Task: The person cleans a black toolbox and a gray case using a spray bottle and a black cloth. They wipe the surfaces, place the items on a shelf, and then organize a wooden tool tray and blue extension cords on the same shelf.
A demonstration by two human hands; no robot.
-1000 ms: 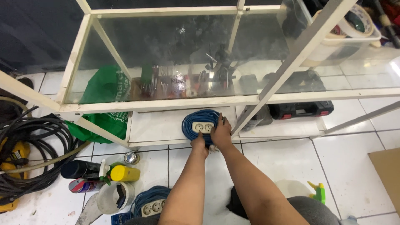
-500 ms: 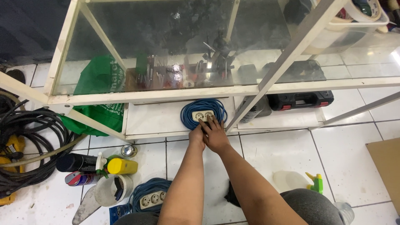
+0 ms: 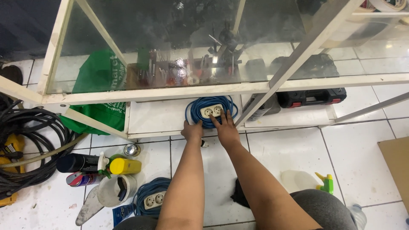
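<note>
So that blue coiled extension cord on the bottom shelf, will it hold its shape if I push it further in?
Probably mostly: the blue coiled extension cord is wound in tight loops, and both the left hand and right hand press its near edge. The loops look loose enough to splay. The white socket block on top could slide.

Your left hand [image 3: 192,130] and right hand [image 3: 226,127] rested on a coiled blue extension cord [image 3: 211,111], low white shelf [image 3: 157,117], another blue cord [image 3: 151,200] lay near your knee.
</note>
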